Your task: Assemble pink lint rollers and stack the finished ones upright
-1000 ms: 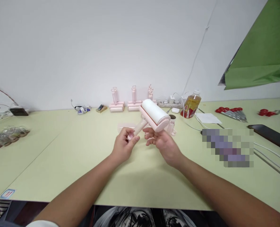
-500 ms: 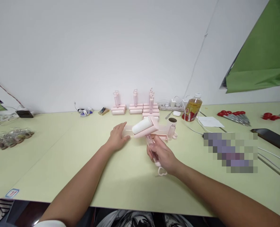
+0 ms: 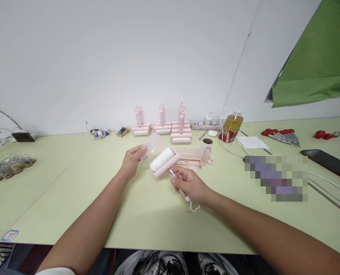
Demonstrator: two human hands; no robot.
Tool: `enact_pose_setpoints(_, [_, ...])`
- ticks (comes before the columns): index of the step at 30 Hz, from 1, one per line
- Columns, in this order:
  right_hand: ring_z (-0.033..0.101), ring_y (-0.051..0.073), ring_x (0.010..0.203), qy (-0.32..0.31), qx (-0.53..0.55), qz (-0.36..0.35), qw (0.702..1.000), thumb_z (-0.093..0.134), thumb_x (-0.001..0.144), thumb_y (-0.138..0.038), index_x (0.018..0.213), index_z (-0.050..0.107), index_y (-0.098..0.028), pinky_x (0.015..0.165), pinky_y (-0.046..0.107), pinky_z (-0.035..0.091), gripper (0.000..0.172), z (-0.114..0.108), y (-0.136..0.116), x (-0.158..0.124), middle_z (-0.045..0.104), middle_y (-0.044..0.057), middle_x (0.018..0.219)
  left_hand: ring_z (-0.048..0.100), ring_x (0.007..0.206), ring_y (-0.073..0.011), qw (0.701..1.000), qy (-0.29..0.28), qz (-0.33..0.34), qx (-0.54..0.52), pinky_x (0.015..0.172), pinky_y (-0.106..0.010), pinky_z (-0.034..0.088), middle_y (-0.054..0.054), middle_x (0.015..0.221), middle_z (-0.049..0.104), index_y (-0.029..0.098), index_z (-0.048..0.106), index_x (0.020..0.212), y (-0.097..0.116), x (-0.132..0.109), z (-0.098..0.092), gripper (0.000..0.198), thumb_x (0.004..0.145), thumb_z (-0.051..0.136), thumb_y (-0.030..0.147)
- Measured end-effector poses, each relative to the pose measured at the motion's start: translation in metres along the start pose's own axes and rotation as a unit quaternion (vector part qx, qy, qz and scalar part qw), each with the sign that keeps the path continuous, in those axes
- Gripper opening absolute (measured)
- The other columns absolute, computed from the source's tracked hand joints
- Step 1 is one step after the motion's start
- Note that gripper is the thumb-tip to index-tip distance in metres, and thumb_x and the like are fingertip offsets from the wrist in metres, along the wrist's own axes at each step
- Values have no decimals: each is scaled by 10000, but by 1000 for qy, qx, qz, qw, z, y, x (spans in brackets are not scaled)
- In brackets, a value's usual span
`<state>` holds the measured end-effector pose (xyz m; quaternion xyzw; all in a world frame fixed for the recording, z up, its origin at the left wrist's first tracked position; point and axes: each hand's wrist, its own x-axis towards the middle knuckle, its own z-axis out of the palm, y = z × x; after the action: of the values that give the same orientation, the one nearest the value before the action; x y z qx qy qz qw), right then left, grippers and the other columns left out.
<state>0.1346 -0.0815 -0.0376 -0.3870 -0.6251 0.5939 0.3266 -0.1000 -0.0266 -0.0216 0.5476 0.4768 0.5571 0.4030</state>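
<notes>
My right hand (image 3: 190, 185) is wrapped round the clear handle of a pink lint roller (image 3: 161, 161), whose white roll tilts up to the left; a heart-shaped loop hangs at the handle's lower end. Between thumb and fingers of my left hand (image 3: 133, 159) is a translucent curved cover (image 3: 152, 146), raised off the table just left of the roll. Behind the roller lie a pink roller frame (image 3: 191, 162) and a clear handle piece (image 3: 206, 156).
Several finished-looking lint rollers (image 3: 181, 135) stand along the wall. A drink bottle (image 3: 232, 126), a power strip (image 3: 198, 126) and white cables are at the back right. Farther right are red-capped tools (image 3: 281, 134) and a phone (image 3: 327, 162). Small bagged items (image 3: 12, 167) lie left.
My left hand has closed on the translucent cover and lifted it from the table. The lint roller in my right hand has shifted slightly left and down.
</notes>
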Motion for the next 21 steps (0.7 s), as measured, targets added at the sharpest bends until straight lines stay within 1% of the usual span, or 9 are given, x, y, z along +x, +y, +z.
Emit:
enact_pose_setpoints(2, [383,83,448,-5,11,-5,1000,648,782,-436,976,559,-190,428,210,264,325,0,-2,0,498,-68,570,549,631,-135,1000,-4,2,-7,586,-255,423,-30,696,658,145,724,852,1,-4,2,407,727,684,530])
enact_pose_setpoints(5, [351,72,429,-20,19,2,1000,653,776,-463,992,558,-184,418,207,260,366,-1,-1,0,511,-67,571,618,804,-196,999,-25,-5,-34,686,-290,462,-66,931,718,157,718,1066,-2,-7,4,493,713,721,501])
enact_pose_setpoints(7, [336,68,416,-27,20,6,999,653,775,-478,1013,557,-181,413,207,259,393,-1,0,0,518,-68,568,622,889,-226,998,-46,-2,-42,729,-302,463,-82,1057,706,160,711,1106,-3,-9,4,507,721,723,489])
enact_pose_setpoints(9, [337,66,413,-30,19,0,999,644,786,-484,1017,560,-181,414,207,266,390,-1,2,0,520,-67,572,612,915,-230,997,-65,7,-34,733,-296,454,-81,1120,687,167,720,1093,-3,-11,3,483,730,718,484])
enact_pose_setpoints(12, [346,64,417,-32,17,-14,999,627,806,-479,1021,567,-180,417,207,271,373,-1,4,2,516,-64,589,592,905,-212,996,-90,19,-20,720,-280,441,-69,1130,672,179,725,1090,-3,-12,4,460,736,718,474])
enact_pose_setpoints(16, [356,69,430,-29,19,-16,999,647,784,-485,1064,578,-168,423,212,270,428,-2,5,4,496,-65,588,576,828,-189,992,-126,-2,-18,679,-270,430,-61,1018,682,175,711,1125,-5,-13,6,481,755,697,484])
enact_pose_setpoints(19, [364,74,432,-22,17,-17,999,657,774,-485,1033,594,-164,426,216,274,417,-2,5,4,472,-69,566,564,791,-175,983,-182,-14,-1,673,-266,429,-52,959,670,172,714,1112,-4,-16,8,467,763,693,482])
enact_pose_setpoints(21, [374,76,437,-21,21,-19,999,661,772,-475,999,601,-164,430,216,281,390,-1,4,3,468,-68,555,563,795,-172,976,-218,-3,23,682,-269,438,-55,974,656,173,718,1097,-1,-17,8,445,778,680,482])
